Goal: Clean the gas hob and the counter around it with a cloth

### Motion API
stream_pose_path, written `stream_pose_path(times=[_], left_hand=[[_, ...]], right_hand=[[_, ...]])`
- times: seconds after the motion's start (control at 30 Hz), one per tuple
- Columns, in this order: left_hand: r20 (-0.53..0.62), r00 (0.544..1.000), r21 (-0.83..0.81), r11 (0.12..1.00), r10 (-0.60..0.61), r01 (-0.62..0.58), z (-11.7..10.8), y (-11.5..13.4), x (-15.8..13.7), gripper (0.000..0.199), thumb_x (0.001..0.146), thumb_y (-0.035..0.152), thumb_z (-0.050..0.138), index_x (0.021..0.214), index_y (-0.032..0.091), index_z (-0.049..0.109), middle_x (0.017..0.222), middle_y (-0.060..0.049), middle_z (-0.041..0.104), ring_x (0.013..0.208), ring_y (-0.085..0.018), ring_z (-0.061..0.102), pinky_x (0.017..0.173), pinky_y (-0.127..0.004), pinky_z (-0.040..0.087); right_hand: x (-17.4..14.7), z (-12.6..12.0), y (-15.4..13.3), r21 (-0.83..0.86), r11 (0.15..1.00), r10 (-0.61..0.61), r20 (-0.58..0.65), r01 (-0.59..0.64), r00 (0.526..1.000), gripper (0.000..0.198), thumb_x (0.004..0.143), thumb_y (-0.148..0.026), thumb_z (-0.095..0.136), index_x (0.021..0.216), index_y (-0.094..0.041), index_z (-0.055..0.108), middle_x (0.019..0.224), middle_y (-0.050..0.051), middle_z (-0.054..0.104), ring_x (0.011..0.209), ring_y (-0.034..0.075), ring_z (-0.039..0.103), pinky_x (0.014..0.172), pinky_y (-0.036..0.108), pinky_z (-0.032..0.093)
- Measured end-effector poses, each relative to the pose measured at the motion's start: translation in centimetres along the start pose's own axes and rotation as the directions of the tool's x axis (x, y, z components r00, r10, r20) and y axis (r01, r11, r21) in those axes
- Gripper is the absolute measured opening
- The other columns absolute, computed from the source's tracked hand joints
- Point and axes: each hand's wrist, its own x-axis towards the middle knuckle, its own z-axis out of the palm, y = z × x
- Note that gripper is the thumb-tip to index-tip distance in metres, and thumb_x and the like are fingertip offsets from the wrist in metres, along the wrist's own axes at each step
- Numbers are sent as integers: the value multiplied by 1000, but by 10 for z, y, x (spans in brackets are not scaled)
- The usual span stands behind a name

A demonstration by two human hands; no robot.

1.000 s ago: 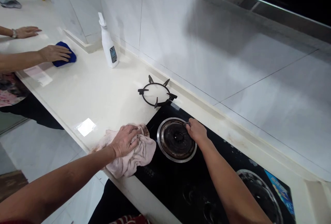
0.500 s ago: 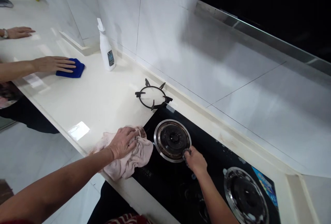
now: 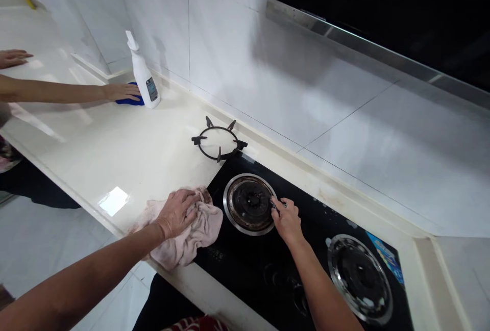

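Observation:
My left hand [image 3: 178,213] presses down with bent fingers on a crumpled, stained pink cloth [image 3: 202,231], which lies over the counter edge and the left end of the black gas stove [image 3: 245,264]. At the right rim of the left burner [image 3: 250,203], my right hand [image 3: 287,219] pinches a small dark scouring pad [image 3: 273,202], probably steel wool, mostly hidden by the fingers. Brown grime marks the burner's metal ring. Behind the stove's far left corner, a black pan support [image 3: 218,142] rests on the counter.
Another person's hand [image 3: 124,92] lies on a blue cloth [image 3: 130,100] beside a white spray bottle [image 3: 145,78]. That person's other hand [image 3: 13,58] rests farther left on the pale counter [image 3: 88,152]. The right burner [image 3: 360,277] is wet and foamy. A dark range hood [image 3: 383,20] overhangs the stove.
My right hand and the pad have moved up along the burner's right rim. My left hand stays on the pink cloth. The other person's hand has pushed the blue cloth toward the spray bottle.

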Motion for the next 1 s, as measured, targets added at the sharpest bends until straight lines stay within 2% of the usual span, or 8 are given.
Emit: stream_pose_path(times=[0.1,0.3,0.43,0.57,0.63,0.73,0.87,1.0], left_hand=[[-2,1000,-3,1000,2,-2,-1,0,1,34,92,31,46,122,22,58,119,-12,56,112,-29,51,93,-52,42],[5,1000,-4,1000,6,-6,-1,-2,2,33,94,33,44,122,22,58,119,-11,57,114,-29,51,94,-51,43],[-6,1000,0,1000,16,-16,1,-4,1,36,95,34,43,123,20,58,119,-13,56,114,-30,50,95,-53,42],[3,1000,18,1000,19,-19,2,-5,0,35,95,35,43,123,20,59,120,-13,56,115,-30,50,95,-53,42],[9,1000,26,999,20,-20,1,-5,0,36,95,35,44,124,21,58,121,-12,56,115,-30,50,95,-53,42],[5,1000,24,1000,17,-18,-1,-5,1,35,95,36,43,123,22,59,121,-12,57,116,-30,51,96,-52,42],[4,1000,31,999,17,-17,-1,-5,2,35,94,36,44,122,22,59,121,-12,58,117,-30,51,96,-51,43],[-10,1000,48,999,15,-14,0,-6,2,35,94,36,45,122,23,60,121,-11,59,115,-30,52,94,-50,44]], right_hand=[[-10,-1,0,17,999,-30,74,29,997,43,96,-31,42,138,-32,53,126,9,48,107,22,47,82,33,43],[-45,3,-18,1,1000,25,70,-25,997,42,98,-30,38,135,-20,55,113,10,49,98,20,52,83,28,44],[-76,2,-42,-96,995,1,78,7,997,40,100,-27,33,129,-20,59,109,12,53,96,22,53,80,30,43],[-93,-1,-62,-164,977,-115,126,135,985,38,97,-22,38,129,-25,59,112,12,56,96,24,53,78,34,41],[-93,-3,-60,-178,961,-189,141,213,972,40,96,-19,40,130,-29,59,118,11,57,99,25,52,79,36,39],[-81,-8,-41,-183,948,-238,133,260,962,41,97,-18,38,128,-35,60,128,8,55,103,25,50,80,37,36],[-50,-16,-8,-231,952,-182,107,203,977,42,98,-20,36,130,-35,58,133,8,53,107,26,47,82,38,34],[-24,-22,2,-268,950,-136,105,160,985,45,96,-18,38,134,-34,54,131,10,52,106,27,45,82,39,34]])
